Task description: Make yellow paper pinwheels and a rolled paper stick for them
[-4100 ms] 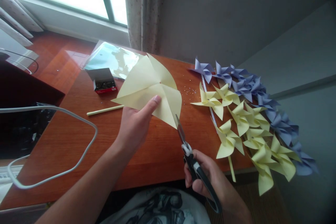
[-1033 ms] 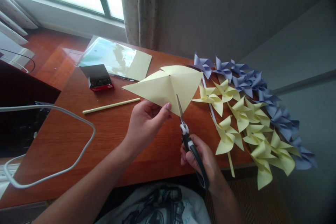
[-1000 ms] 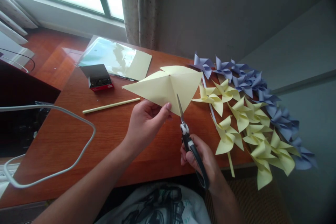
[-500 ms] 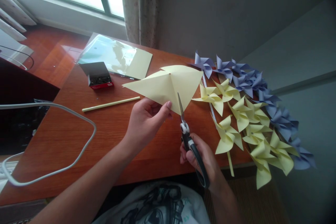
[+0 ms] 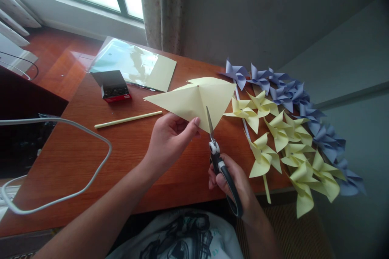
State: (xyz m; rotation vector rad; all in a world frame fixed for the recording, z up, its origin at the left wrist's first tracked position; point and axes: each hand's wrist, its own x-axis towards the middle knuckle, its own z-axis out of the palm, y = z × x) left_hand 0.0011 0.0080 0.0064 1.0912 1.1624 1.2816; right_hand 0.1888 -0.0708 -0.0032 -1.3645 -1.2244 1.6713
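Observation:
Pinched between the thumb and fingers of my left hand (image 5: pixel 173 135) is a sheet of pale yellow paper (image 5: pixel 182 101), held above the desk with creases and slit edges. My right hand (image 5: pixel 229 178) is closed round the black and grey handles of a pair of scissors (image 5: pixel 214 149). The scissors point upward, and their blades are at the paper's lower corner, one blade lying across its front face. A rolled yellow paper stick (image 5: pixel 127 119) rests on the desk, left of my left hand.
Several yellow pinwheels (image 5: pixel 263 156) lie on the right of the wooden desk (image 5: pixel 121 158), with purple pinwheels (image 5: pixel 281 93) beyond. An open small box (image 5: pixel 116 91) of dark bits stands near a plastic sleeve of yellow paper (image 5: pixel 162 73). A white cable (image 5: pixel 100 170) loops at left.
The yellow paper has shifted very slightly to the right in my left hand. The scissors and both hands stay almost where they were.

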